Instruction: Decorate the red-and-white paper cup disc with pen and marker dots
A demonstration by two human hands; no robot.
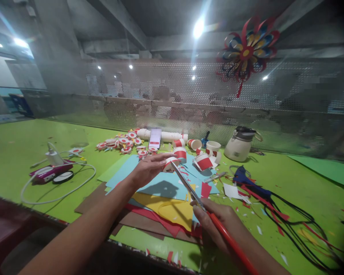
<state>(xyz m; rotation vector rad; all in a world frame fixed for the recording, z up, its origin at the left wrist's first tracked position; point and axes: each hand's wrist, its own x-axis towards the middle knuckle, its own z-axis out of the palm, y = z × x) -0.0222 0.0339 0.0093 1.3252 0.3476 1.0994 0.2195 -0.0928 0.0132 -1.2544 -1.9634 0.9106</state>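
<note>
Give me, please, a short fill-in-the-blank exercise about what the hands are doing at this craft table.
1. The left hand holds a red-and-white paper ____.
2. The right hand grips scissors with ____ handles.
3. The table is covered in ____.
4. A paper pinwheel hangs on the ____ screen.

Missing words: cup; red; green; mesh
</note>
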